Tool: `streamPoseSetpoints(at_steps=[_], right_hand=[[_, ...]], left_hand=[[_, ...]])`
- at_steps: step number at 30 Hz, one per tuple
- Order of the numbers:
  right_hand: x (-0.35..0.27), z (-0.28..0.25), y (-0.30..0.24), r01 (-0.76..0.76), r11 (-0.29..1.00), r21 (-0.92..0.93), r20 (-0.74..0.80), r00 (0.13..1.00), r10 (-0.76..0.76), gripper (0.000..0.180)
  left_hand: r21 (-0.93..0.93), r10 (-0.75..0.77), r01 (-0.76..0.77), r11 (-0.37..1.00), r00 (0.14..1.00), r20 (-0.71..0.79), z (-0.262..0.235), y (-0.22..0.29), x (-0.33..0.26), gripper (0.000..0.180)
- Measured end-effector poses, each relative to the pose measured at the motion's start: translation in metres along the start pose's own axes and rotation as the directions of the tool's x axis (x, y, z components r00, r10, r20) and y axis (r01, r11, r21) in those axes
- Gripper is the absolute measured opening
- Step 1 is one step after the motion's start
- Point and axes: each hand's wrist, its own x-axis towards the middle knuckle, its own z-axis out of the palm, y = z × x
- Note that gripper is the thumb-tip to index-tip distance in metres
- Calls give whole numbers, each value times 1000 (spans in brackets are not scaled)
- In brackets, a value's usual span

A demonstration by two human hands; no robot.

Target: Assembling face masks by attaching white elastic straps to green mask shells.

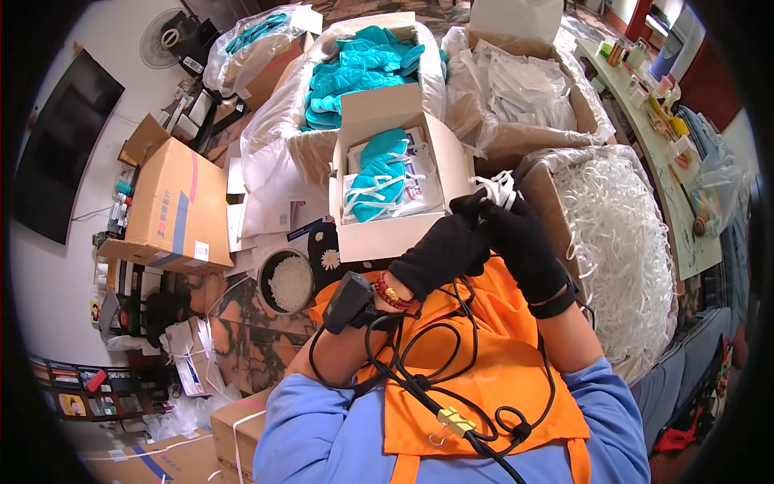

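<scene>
Both my hands wear black gloves and meet above my orange apron [492, 363]. My left hand [442, 252] and my right hand [524, 242] together pinch a small bunch of white elastic straps [500, 189]. Just beyond them stands an open white carton [387, 234] holding teal face masks [379, 173] in clear wrappers. A black device [348, 300] is strapped to my left wrist, and black cables [427, 379] run from it across the apron.
A big box of white elastic straps [621, 234] stands to my right. Behind the carton are a bag-lined box of teal masks [355, 68] and one of white masks [524, 81]. A bowl of white bits [286, 282] and a brown cardboard box [173, 206] sit at left.
</scene>
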Motion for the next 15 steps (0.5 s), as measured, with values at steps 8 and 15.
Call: streamPoseSetpoints(at_steps=[8,15], right_hand=[[-3,-2,-13,-14,943,333,-63,997,37,29],[-5,-5,-20,-34,956,291,-21,999,41,34]], left_hand=[[-622,-500,648,440,752,429,-8,23,0,37],[-765,-374,619,178,761,530,-10,15,0,39]])
